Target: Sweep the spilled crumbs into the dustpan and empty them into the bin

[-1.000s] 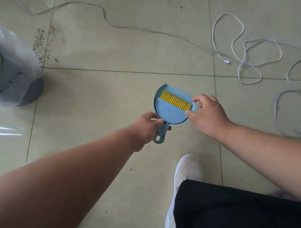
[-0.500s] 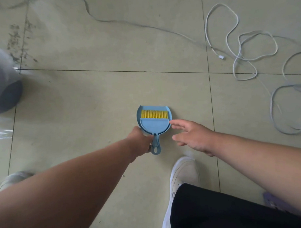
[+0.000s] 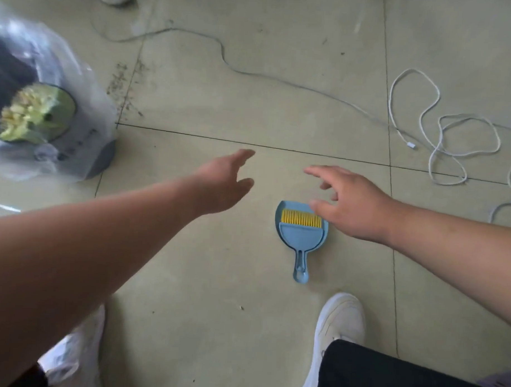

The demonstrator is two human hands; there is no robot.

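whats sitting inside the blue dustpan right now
A brush with yellow bristles lies in the blue dustpan. The right hand covers its upper right corner, so that part is hidden.

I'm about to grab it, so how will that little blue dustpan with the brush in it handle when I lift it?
The dustpan looks like thin moulded plastic, so probably stiff and light. It lies flat, unlikely to roll. The yellow-bristled brush seems only nested inside, so it may slip out if tilted.

One head-worn wide-angle view looks steeply down at the tiled floor (image 3: 273, 324) from standing height. Both forearms reach in from the bottom edge, white shoes (image 3: 341, 320) lie just below, and the bin (image 3: 84, 161) sits at the left edge.
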